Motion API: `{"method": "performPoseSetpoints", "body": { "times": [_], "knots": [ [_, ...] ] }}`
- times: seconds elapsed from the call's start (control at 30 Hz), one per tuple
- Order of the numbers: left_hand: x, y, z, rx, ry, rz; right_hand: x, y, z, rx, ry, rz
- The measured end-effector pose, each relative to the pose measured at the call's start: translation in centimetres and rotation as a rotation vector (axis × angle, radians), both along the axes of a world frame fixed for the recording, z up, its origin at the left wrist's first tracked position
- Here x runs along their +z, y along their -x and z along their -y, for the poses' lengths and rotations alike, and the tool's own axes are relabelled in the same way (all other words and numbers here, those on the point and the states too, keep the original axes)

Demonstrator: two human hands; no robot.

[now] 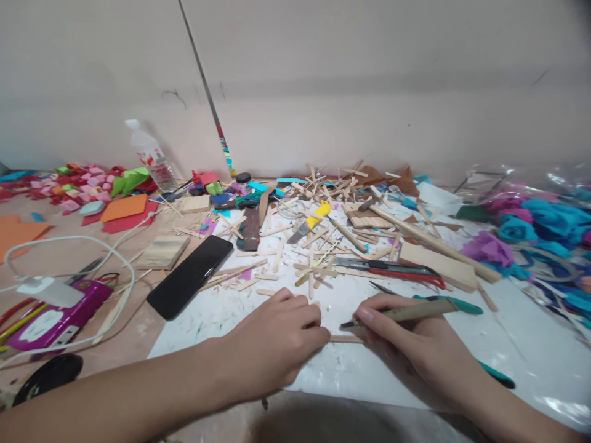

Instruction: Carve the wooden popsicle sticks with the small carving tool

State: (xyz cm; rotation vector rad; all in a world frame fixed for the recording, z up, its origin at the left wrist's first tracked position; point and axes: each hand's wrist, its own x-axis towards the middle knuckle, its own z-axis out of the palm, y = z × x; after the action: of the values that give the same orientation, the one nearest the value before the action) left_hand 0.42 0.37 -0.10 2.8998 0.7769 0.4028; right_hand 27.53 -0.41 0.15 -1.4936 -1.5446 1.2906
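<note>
My left hand (277,335) rests on the white sheet (415,369) and presses down one end of a flat wooden stick (346,338). My right hand (406,335) grips a pencil-like tool with a tan handle (415,311), its dark tip touching the stick just right of my left fingers. A teal-handled tool (455,303) lies just behind my right hand, and another teal handle (498,375) shows under my right wrist.
A black phone (190,275) lies left of my hands. A red box cutter (392,269), a yellow cutter (309,223), wood blocks and several loose sticks lie behind. A purple power strip (55,317) with cables sits at left; paper flowers (535,231) at right; a bottle (150,154).
</note>
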Motion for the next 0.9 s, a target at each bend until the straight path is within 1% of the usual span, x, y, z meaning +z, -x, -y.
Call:
{"method": "performPoseSetpoints", "body": {
  "times": [0.2,0.33,0.5,0.67,0.9],
  "knots": [
    [-0.02,-0.07,-0.05,-0.009,-0.012,0.017,-0.10,-0.04,-0.09,0.020,-0.009,0.019],
    [0.01,-0.06,0.00,-0.008,-0.007,0.003,-0.17,-0.01,0.03,0.012,0.013,-0.011],
    [-0.11,0.03,0.02,-0.009,-0.005,0.023,-0.01,-0.08,0.07,0.012,-0.025,0.017],
    [-0.26,0.00,0.03,-0.003,0.009,0.022,-0.08,-0.04,-0.13,0.016,0.021,-0.019],
    [-0.18,-0.07,0.04,-0.005,0.012,0.017,0.02,-0.01,0.14,0.004,0.044,-0.046]
  ]
}}
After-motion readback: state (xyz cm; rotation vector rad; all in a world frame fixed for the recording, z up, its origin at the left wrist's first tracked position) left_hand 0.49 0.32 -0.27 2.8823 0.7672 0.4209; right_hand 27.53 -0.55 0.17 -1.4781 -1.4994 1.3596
